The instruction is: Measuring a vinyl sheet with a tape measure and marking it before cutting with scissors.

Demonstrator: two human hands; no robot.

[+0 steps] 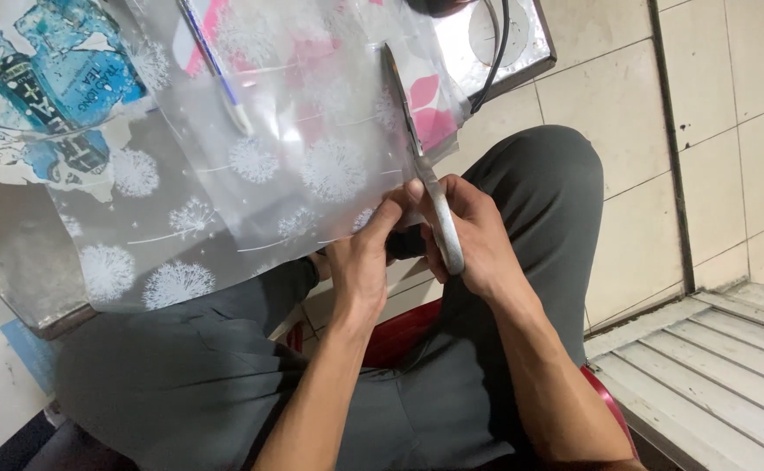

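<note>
Head view, as I log it: right hand (473, 240) closed around grey scissors (425, 174), blades lying along the clear dandelion-print plastic sheet (312, 166); left hand (364, 262) pinching that sheet's near edge, overhanging the table (15, 253) edge.

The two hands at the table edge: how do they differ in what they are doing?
The right hand grips the grey handle of the scissors, blades pointing away along the clear plastic sheet. The left hand holds no tool; its fingertips pinch the sheet's near edge. The right hand lies over the raised knee, the left nearer the table edge. Both are bare and touch each other at the sheet.
</note>
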